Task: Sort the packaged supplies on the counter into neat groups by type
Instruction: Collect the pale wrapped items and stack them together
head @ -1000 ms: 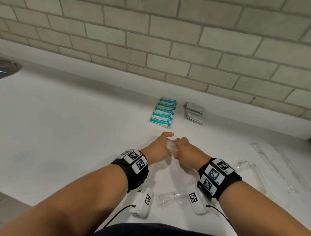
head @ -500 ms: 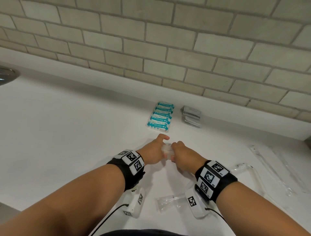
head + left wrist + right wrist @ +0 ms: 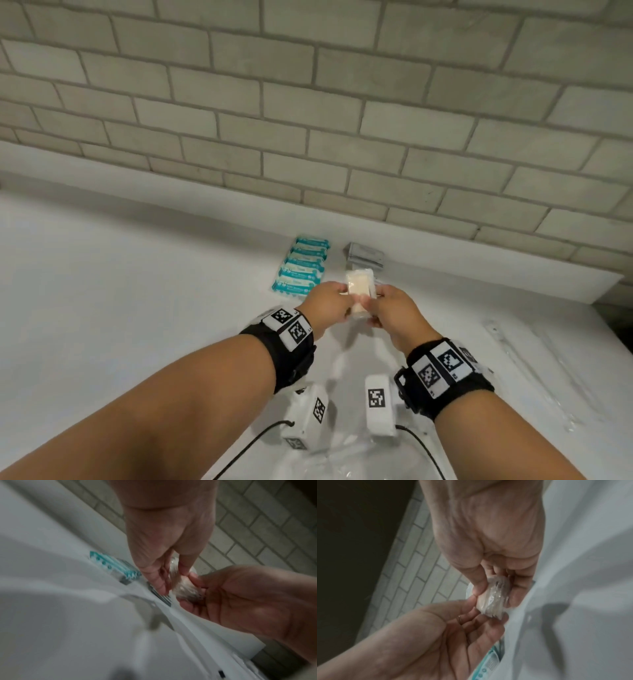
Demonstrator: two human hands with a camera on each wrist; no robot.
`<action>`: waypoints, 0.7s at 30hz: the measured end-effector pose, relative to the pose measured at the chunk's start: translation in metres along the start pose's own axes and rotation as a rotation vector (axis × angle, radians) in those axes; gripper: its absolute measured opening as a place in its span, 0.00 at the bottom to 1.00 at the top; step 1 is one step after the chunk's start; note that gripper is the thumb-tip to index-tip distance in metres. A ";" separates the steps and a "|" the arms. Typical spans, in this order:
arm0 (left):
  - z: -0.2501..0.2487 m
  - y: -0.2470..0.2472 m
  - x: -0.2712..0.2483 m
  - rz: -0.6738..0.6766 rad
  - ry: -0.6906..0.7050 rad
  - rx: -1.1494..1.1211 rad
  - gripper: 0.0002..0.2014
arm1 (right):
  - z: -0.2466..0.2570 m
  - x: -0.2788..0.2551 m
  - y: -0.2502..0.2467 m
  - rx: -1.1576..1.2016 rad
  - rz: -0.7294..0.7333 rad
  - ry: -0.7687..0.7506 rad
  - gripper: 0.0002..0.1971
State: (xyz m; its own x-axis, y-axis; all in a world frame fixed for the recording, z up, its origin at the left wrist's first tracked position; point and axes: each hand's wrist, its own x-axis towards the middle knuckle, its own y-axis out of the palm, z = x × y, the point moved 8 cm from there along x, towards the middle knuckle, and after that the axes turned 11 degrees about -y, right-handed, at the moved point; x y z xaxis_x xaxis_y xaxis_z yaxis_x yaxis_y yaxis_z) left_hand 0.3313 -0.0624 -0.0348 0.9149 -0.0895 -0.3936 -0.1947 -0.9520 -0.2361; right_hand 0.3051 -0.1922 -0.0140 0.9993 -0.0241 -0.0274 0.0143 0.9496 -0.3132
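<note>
A small stack of clear-wrapped cream pads (image 3: 462,287) is held above the white counter (image 3: 137,308) between both hands. My left hand (image 3: 330,301) pinches its left side and my right hand (image 3: 387,308) pinches its right side. In the left wrist view the clear packets (image 3: 181,588) sit between thumb and fingers, and the right wrist view shows the same packets (image 3: 493,599). Behind them, near the wall, lies a row of teal-and-white packets (image 3: 301,269) and beside it a stack of grey sachets (image 3: 364,257).
Long clear-wrapped items (image 3: 534,370) lie on the counter at the right. Another clear packet (image 3: 342,459) lies near the front edge under my wrists. A tiled wall (image 3: 308,102) runs behind the counter's raised back ledge.
Both hands have lifted the stack of clear packets off the counter and carried it farther back, toward the teal packets and grey sachets.
</note>
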 end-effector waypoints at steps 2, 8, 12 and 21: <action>0.003 0.008 0.008 -0.024 -0.033 -0.067 0.07 | -0.020 0.009 0.001 0.132 -0.017 0.086 0.07; 0.003 0.016 0.037 -0.077 -0.089 0.236 0.11 | -0.057 0.034 -0.006 0.057 -0.115 0.293 0.10; 0.003 0.013 0.042 -0.170 -0.192 0.238 0.16 | -0.069 0.048 -0.009 0.037 -0.139 0.345 0.16; -0.006 0.020 0.044 -0.136 -0.196 0.400 0.19 | -0.068 0.052 -0.014 -0.077 -0.014 0.466 0.04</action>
State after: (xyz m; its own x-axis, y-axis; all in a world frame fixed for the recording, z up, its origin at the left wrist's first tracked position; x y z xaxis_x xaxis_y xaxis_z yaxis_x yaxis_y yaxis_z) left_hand 0.3695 -0.0876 -0.0512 0.8652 0.1219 -0.4864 -0.2339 -0.7599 -0.6065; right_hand 0.3544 -0.2274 -0.0754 0.8771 -0.1910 -0.4408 0.0074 0.9228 -0.3851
